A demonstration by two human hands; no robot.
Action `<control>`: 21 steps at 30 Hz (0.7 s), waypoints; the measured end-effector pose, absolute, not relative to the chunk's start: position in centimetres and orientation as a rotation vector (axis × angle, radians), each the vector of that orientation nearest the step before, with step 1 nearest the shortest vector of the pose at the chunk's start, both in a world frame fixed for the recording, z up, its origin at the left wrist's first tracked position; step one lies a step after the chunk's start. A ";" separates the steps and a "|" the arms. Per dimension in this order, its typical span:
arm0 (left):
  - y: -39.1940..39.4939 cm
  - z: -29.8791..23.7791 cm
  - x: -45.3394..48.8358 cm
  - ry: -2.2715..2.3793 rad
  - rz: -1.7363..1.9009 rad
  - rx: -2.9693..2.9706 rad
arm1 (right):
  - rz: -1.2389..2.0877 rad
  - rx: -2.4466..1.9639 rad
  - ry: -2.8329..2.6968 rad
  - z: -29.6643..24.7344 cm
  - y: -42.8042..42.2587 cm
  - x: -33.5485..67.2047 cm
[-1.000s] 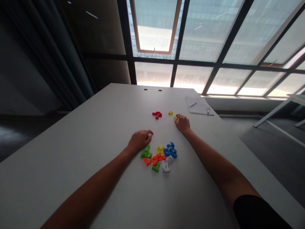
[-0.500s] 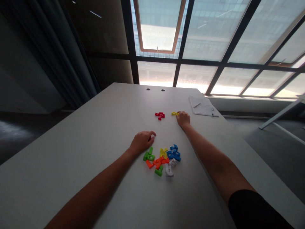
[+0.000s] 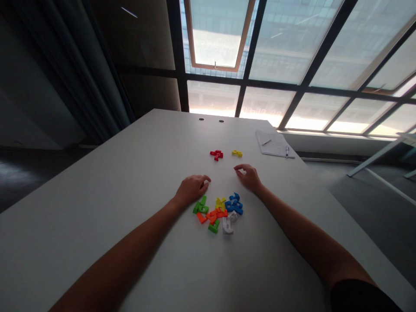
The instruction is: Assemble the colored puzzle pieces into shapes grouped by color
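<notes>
My right hand (image 3: pixel 248 176) hovers or rests just in front of a small group of yellow plastic pieces (image 3: pixel 237 153). Its fingers point left with a gap at the thumb, and nothing shows in them. My left hand (image 3: pixel 193 189) lies on the white table (image 3: pixel 156 255) with the fingers loosely bent and holds nothing visible. Close to its wrist are green pieces (image 3: pixel 200 206). Beside these lie orange pieces (image 3: pixel 216 214), more yellow pieces, blue pieces (image 3: pixel 234 205), white pieces (image 3: pixel 227 225) and another green piece (image 3: pixel 213 226). Farther off sits a group of red pieces (image 3: pixel 216 155).
Paper sheets (image 3: pixel 274 148) with a pen (image 3: pixel 266 142) and a marker (image 3: pixel 287 151) lie at the table's right side. Two round holes are set near the far edge. Tall windows and a dark curtain (image 3: pixel 65 65) stand beyond.
My right hand has let go of the yellow pieces and drawn back toward me, leaving them near the red group. My left hand has stayed in about the same place.
</notes>
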State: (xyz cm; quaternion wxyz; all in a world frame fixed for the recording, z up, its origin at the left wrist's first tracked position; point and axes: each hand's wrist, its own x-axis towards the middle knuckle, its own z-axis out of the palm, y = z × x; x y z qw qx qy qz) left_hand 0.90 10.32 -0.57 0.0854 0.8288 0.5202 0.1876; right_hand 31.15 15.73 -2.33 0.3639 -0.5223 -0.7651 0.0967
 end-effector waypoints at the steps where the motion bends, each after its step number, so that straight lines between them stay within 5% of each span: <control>1: 10.3 -0.6 0.9 1.552 0.562 2.476 | 0.322 -1.236 -2.009 -1.8 14.6 31.0; 8: 10.2 -0.6 0.9 1.571 0.579 2.487 | 0.633 -0.626 -2.489 1.8 9.1 28.9; 21: 10.3 -0.4 1.0 1.574 0.555 2.454 | 0.131 -1.135 -2.528 0.1 13.6 31.4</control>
